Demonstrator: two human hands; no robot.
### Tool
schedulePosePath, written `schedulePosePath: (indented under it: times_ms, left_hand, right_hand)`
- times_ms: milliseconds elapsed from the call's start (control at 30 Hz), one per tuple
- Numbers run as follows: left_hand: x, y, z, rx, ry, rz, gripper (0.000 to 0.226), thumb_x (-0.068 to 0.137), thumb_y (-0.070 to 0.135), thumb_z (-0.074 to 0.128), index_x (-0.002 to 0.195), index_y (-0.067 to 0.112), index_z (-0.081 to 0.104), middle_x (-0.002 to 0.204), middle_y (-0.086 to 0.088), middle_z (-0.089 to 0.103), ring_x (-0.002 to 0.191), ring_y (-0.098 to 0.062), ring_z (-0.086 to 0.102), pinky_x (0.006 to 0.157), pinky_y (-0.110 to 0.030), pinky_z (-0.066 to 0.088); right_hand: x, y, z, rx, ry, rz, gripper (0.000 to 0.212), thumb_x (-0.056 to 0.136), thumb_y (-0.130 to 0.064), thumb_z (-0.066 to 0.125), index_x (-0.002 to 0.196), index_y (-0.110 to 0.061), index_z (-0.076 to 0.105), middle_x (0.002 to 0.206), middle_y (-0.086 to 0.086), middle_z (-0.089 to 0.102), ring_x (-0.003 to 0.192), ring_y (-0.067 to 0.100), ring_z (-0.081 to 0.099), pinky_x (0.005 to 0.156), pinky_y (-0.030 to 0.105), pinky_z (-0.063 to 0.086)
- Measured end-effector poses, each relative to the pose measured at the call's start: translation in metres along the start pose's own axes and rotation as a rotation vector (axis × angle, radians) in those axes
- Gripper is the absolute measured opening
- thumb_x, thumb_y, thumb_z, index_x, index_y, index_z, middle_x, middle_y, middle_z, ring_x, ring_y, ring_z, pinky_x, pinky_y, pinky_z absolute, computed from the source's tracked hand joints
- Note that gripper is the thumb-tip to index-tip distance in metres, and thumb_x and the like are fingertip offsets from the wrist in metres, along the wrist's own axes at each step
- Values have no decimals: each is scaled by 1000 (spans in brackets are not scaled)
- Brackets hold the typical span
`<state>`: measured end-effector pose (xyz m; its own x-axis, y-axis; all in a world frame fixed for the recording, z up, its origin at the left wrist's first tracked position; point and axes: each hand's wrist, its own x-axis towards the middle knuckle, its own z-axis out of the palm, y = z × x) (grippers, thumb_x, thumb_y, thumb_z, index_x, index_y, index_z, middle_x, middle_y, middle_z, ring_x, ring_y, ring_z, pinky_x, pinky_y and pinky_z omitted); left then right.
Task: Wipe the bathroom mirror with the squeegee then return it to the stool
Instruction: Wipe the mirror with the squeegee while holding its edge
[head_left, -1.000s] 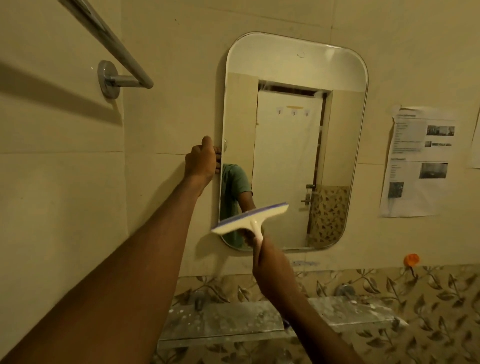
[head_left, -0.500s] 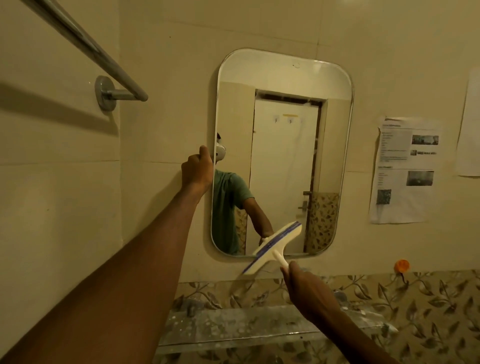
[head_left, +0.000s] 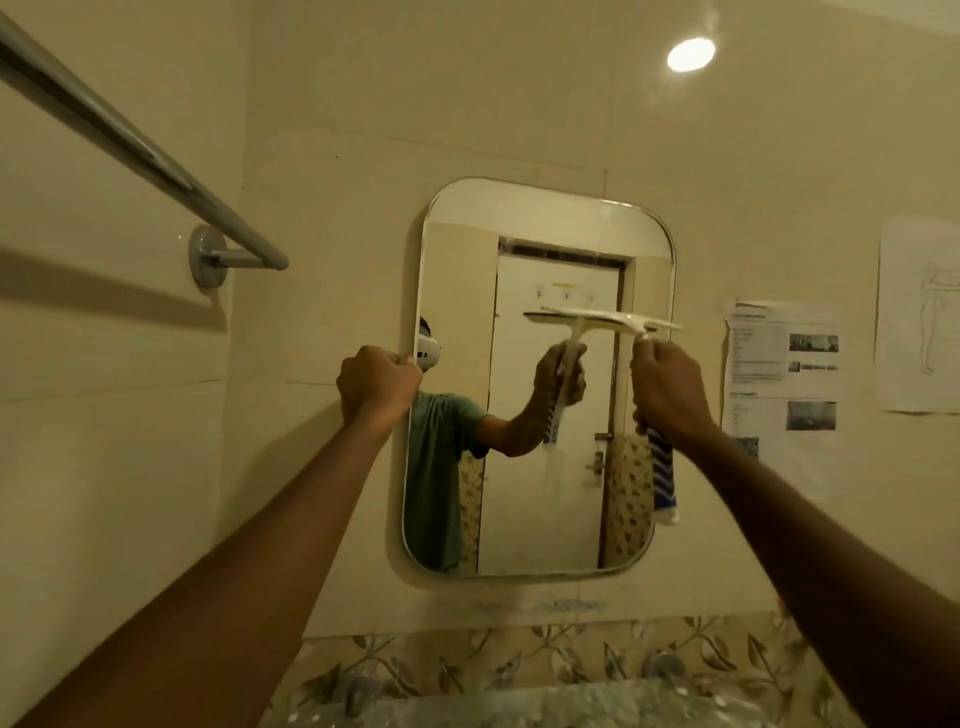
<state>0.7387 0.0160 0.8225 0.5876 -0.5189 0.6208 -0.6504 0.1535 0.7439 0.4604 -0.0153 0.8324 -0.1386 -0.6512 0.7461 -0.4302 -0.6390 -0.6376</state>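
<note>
Both arms are up at the mirror (head_left: 545, 218) here. The left hand (head_left: 376, 387) is on the mirror's left edge, about mid-height, with its grip curled around the rim. The right hand (head_left: 667, 387) is over by the mirror's right edge, and its grip is closed tight around the handle of the squeegee (head_left: 649, 325). The white blade lies roughly level across the upper right part of the glass, with its far end poking a bit past the mirror's right rim. The blue-striped end of the handle hangs out below the fist. I can't really tell if the rubber is pressed flat on the glass or just at it, it's blurry there.

To the mirror's left there's a metal towel bar (head_left: 140, 156) on the wall. To its right, 2 paper sheets (head_left: 784, 364) are stuck on the tiles. Below it runs a band of leaf-pattern tile (head_left: 519, 660).
</note>
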Motion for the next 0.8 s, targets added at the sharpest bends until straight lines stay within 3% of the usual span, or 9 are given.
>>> schedulePosePath:
  times_ms: [133,233,333,433,600,800]
  left_hand:
    - [-12,-11,15,-106,188,76,32,91,28,61,76,3,75,69,-11,71,68,-29,66,67,-34,53]
    - [-16,-15,22,-270,305,14,25,88,28,68,87,4,77,81,-12,77,75,-28,71,65,-27,48]
    - [-11,-15,26,-448,350,-32,16,80,26,76,86,11,76,76,-7,76,70,-24,73,71,-37,60]
    - [5,-4,20,-570,331,-3,20,77,30,79,89,14,75,78,-3,76,70,-19,73,69,-43,62]
    - [29,33,9,-432,298,162,29,90,37,62,94,10,73,89,-8,75,80,-20,70,78,-37,59]
    - [46,39,11,-290,195,184,43,97,41,50,75,7,65,74,-10,68,68,-24,63,68,-35,52]
  right_hand:
    - [44,-33,-15,-8,24,-5,38,103,-35,30,86,-8,52,66,6,51,45,16,51,34,22,42]
    - [67,-53,-19,-6,50,0,36,102,-34,30,91,-8,52,68,7,52,47,16,51,40,25,44]
    - [84,-65,-20,-11,62,-28,37,102,-33,30,101,-5,55,68,6,52,49,16,52,43,27,46]
    - [95,-70,-18,-3,54,-25,39,102,-33,31,105,-3,56,68,5,51,49,15,51,44,27,47]
    - [103,-71,-12,-5,44,-13,38,102,-35,31,108,-4,52,70,5,50,51,15,51,45,26,48]
    - [95,-65,-5,-63,12,-27,32,104,-33,28,99,-9,48,69,5,50,50,14,50,42,26,47]
